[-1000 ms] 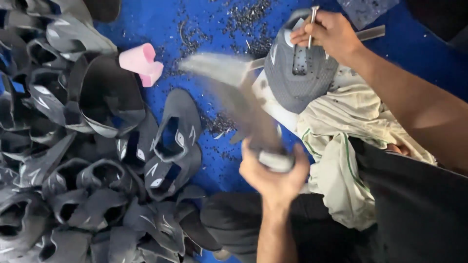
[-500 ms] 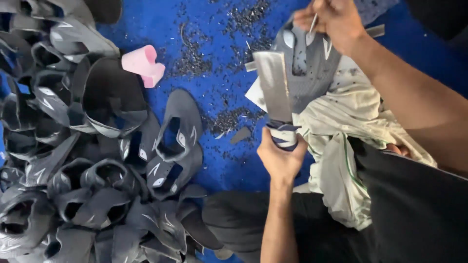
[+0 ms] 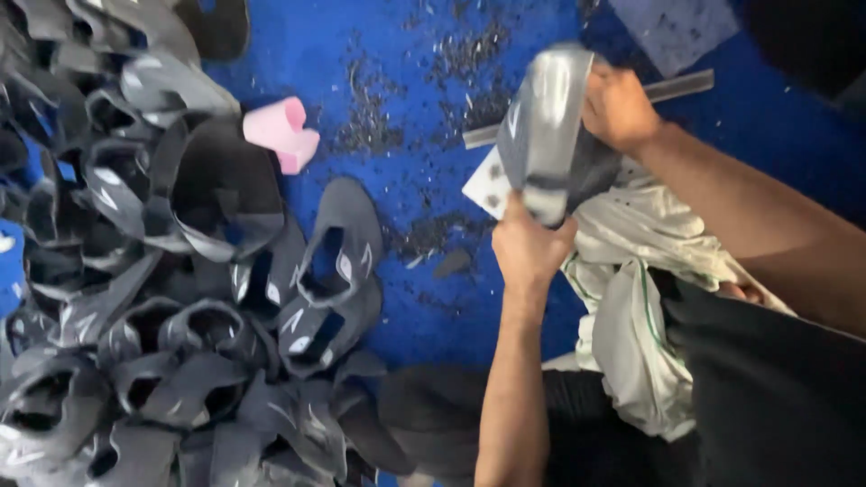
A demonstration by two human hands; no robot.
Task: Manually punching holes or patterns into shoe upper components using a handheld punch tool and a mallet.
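Observation:
My left hand grips the lower end of a grey shoe upper and holds it upright over the blue floor. My right hand is closed on the same upper's top right edge, partly behind it. Whether a tool is in that hand is hidden. A white cloth lies over my lap just below both hands. A flat white card shows behind the upper.
A big heap of dark grey shoe uppers fills the left side. A pink foam piece lies beside it. Dark trimmings are scattered on the blue floor. A grey strip and grey sheet lie top right.
My left hand has brought the upper up and right, turning it upright against my right hand. The right hand has shifted from the earlier upper on my lap to this one.

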